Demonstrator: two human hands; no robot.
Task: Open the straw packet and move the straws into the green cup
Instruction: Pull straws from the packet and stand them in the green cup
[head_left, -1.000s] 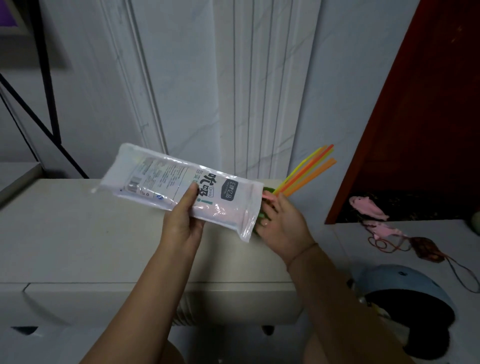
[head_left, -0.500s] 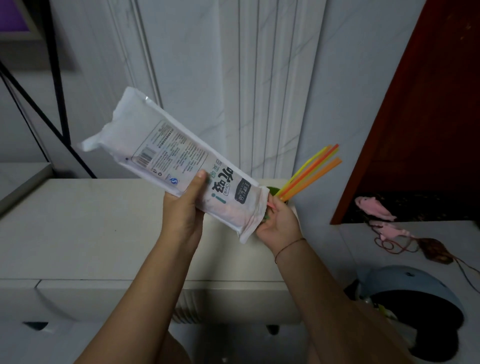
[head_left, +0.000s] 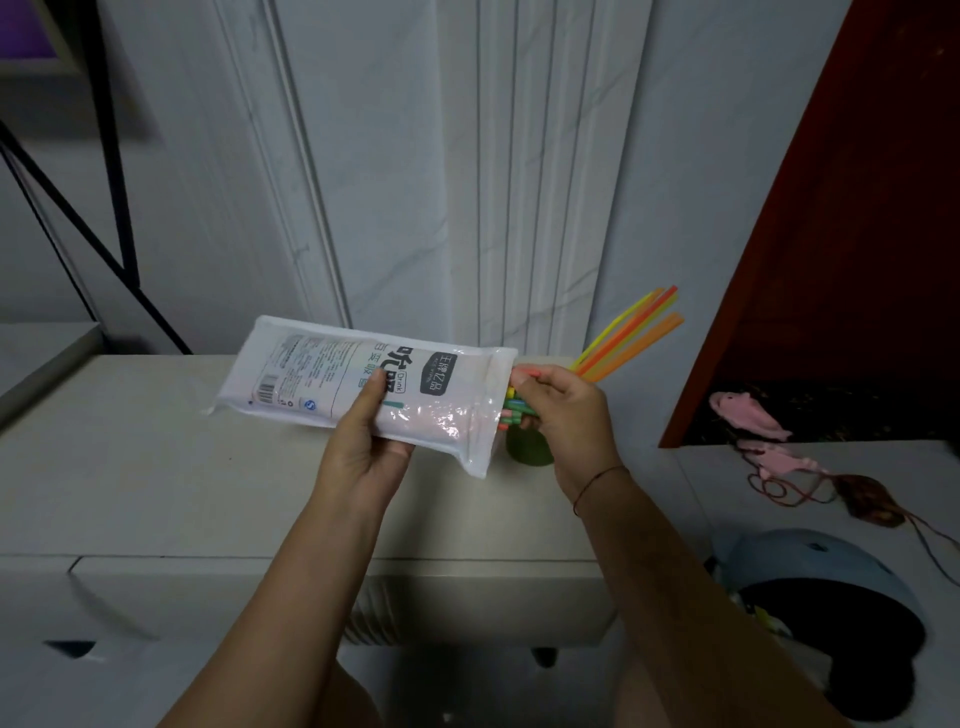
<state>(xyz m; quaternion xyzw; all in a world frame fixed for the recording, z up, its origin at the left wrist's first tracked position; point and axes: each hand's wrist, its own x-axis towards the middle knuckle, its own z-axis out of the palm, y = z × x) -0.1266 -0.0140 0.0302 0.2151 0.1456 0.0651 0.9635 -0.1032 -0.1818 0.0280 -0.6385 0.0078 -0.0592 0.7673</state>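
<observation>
You've levelled the white plastic packet (head_left: 332, 379) your left hand (head_left: 363, 452) grips; right hand (head_left: 563, 415) pinches coloured straws (head_left: 513, 413) at 3 o'clock, where yanking may scatter them.

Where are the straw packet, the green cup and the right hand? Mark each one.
straw packet (head_left: 322, 364): head view, on its printed label.
green cup (head_left: 527, 449): head view, on its lower wall.
right hand (head_left: 566, 415): head view, on its back; it grips straws (head_left: 514, 414).
</observation>
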